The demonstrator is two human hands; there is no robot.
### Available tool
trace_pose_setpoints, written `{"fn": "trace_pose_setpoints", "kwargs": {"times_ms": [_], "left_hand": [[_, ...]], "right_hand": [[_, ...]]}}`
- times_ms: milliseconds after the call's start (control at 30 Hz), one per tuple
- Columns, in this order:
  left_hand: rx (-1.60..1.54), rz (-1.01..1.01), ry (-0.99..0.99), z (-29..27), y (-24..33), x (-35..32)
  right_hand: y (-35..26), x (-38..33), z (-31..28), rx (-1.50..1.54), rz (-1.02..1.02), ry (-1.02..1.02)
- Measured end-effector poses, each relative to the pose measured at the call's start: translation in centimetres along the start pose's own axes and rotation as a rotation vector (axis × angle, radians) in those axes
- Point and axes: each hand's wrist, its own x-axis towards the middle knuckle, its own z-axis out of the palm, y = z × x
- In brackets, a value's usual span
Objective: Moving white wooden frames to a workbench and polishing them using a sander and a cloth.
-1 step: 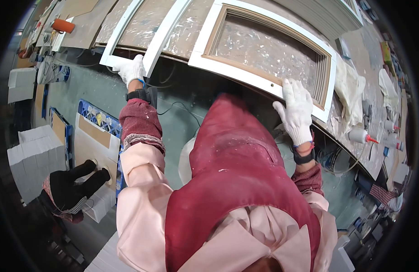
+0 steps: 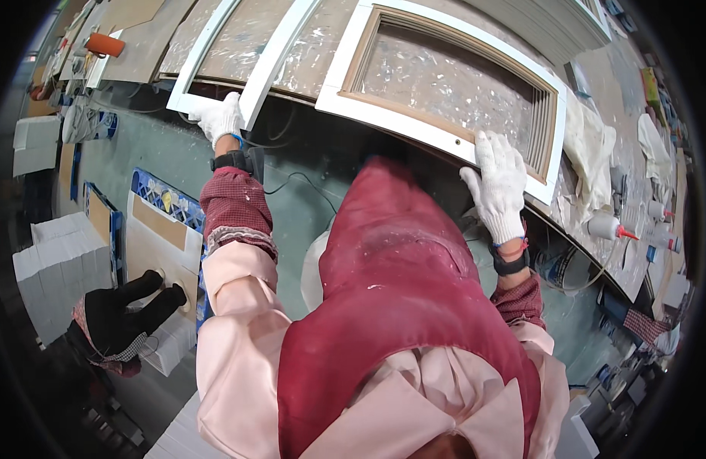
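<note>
I have my left hand (image 2: 217,116) in its white glove clamped on the near corner of a white frame piece (image 2: 249,76), and my right hand (image 2: 499,182) curled over the near rail of the white arched door frame (image 2: 414,122), which lies flat on the paint-spattered workbench (image 2: 238,46) with that rail at the bench's edge. My right thumb is hidden, so I think the hold there is loose. If either glove slips, the overhanging frame could tip off and strike the glue bottle (image 2: 609,227) or floor.
</note>
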Motion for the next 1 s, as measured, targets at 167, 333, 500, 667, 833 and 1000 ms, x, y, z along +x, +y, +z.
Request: {"fn": "trace_pose_setpoints", "kwargs": {"times_ms": [167,333,500,667,833,1000], "left_hand": [[0.031,0.03,-0.042,0.3,0.1,0.1],[0.089,0.038,-0.014,1.2,-1.7,2.7],[0.193,0.079,0.003,1.4,-2.8,4.2],[0.243,0.515,0.331,-0.6,-1.9,1.6],[-0.468,0.322,-0.603,-4.0,2.7,-13.7],[-0.456,0.44,-0.647,-3.6,2.0,-21.2]], "right_hand": [[0.6,-1.0,0.5,-0.014,-0.011,0.012],[0.0,-2.8,0.5,0.001,-0.046,0.038],[-2.1,-3.4,-1.1,0.007,0.002,-0.101],[-1.9,-4.1,-0.2,0.127,-0.01,0.087],[-1.7,-4.9,-1.3,0.179,0.02,0.133],[-1.9,-4.6,-1.3,0.191,-0.002,0.177]]}}
